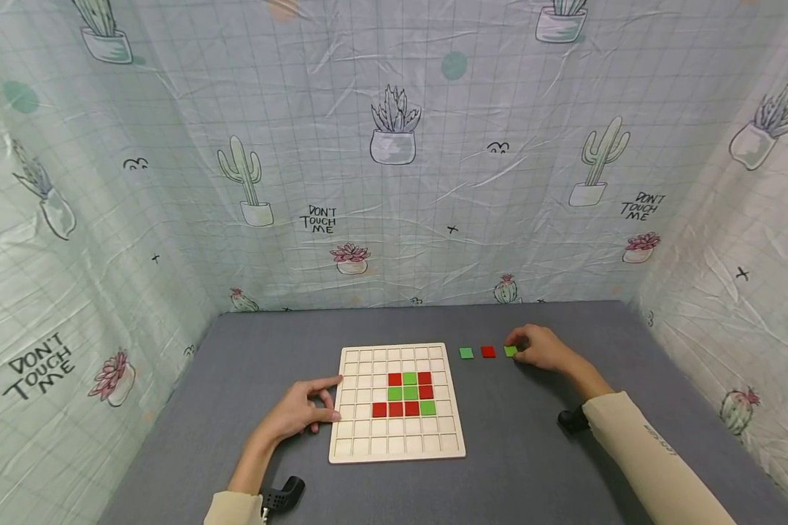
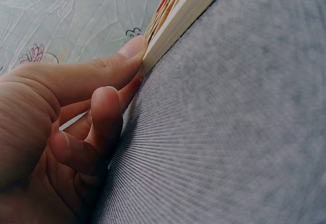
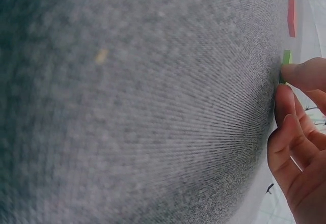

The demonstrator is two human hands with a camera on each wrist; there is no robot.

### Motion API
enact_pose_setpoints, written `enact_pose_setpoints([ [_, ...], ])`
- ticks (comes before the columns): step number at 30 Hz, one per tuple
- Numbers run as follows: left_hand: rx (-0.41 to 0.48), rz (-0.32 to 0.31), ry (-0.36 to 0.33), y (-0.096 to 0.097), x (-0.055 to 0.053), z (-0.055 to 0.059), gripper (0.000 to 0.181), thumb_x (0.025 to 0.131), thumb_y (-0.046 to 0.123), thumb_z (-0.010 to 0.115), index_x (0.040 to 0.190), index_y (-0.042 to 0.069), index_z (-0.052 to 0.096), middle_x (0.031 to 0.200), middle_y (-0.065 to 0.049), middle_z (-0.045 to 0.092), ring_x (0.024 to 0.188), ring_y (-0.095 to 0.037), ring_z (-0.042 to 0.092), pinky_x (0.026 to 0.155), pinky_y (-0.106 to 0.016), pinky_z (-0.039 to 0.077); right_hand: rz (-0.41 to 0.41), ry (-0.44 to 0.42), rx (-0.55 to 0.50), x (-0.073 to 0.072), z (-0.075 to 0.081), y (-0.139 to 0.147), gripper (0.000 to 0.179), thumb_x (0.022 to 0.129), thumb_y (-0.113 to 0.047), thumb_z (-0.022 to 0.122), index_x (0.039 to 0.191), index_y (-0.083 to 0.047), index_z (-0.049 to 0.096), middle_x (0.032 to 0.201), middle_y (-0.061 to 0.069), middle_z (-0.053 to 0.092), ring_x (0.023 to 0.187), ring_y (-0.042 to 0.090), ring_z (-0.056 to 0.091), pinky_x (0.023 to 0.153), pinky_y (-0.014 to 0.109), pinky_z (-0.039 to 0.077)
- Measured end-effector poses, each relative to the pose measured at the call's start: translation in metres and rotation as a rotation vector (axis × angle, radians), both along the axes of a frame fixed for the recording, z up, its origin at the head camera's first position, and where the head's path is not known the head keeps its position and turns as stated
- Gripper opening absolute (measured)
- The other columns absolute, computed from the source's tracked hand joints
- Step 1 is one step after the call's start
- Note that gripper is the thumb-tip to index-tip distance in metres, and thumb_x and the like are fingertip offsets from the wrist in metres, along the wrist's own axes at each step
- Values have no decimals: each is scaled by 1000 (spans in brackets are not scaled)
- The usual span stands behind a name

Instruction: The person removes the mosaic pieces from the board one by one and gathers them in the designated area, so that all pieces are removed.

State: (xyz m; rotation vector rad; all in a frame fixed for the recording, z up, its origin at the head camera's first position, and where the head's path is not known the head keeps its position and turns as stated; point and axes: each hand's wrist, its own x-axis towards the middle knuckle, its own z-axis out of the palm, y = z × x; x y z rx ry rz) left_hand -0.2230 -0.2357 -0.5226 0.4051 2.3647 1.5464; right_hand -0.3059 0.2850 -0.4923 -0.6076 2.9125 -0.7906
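A square wooden grid board (image 1: 361, 445) lies on the table. Red and green square tiles sit in several cells right of its middle. My left hand (image 1: 297, 408) is at the board's left side, thumb and forefinger spread along the rim and touching it, other fingers curled under the palm. In the left wrist view the thumb tip meets the edge of the board (image 2: 175, 23). My right hand (image 1: 543, 347) pinches a light green tile (image 1: 510, 351) between thumb and forefinger, low over the table. Part of this tile (image 3: 287, 57) is hidden behind the thumb in the right wrist view.
Between the board and my right hand, a green tile (image 1: 466, 353) and a red tile (image 1: 488, 351) lie in a row on the grey table (image 1: 512, 452). A hanging cloth with cactus drawings (image 1: 394, 219) encloses the table at the back and sides.
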Motion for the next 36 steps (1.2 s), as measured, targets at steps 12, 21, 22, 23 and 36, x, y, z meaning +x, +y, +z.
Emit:
enact_pose_setpoints([
  [12, -3, -1, -13, -2, -1, 4, 77, 82, 11, 87, 151, 2, 52, 86, -10, 65, 51, -12, 51, 47, -30, 51, 4, -13, 11, -1, 4, -2, 26, 85, -5, 76, 111, -3, 75, 105, 12, 73, 96, 28, 67, 79, 44, 53],
  [21, 0, 1, -24, -2, -2, 6, 77, 82, 11, 87, 151, 2, 52, 86, -10, 65, 50, -13, 51, 46, -30, 51, 16, 31, 27, -5, 12, -3, 25, 84, -9, 78, 109, -5, 75, 103, 11, 74, 97, 30, 67, 80, 46, 55],
  [22, 0, 1, -26, -2, -3, 7, 77, 82, 11, 87, 151, 2, 52, 86, -10, 65, 50, -13, 51, 46, -30, 51, 20, 45, 25, -5, 13, -4, 25, 84, -9, 78, 109, -4, 75, 103, 11, 74, 96, 30, 68, 79, 46, 55],
  [23, -1, 2, -26, -3, -3, 7, 77, 82, 10, 87, 151, 2, 52, 86, -10, 65, 50, -13, 51, 47, -30, 51, 23, 57, 21, -6, 13, -6, 26, 84, -9, 78, 109, -4, 75, 104, 12, 74, 95, 29, 68, 79, 46, 55],
  [36, -26, -15, -22, -2, -8, 9, 76, 83, 12, 86, 151, 3, 53, 86, -9, 66, 50, -12, 52, 47, -30, 51, 127, 93, -70, 5, 29, -63, 26, 90, -7, 77, 115, 0, 72, 110, 16, 71, 73, 10, 60, 63, 28, 50],
])
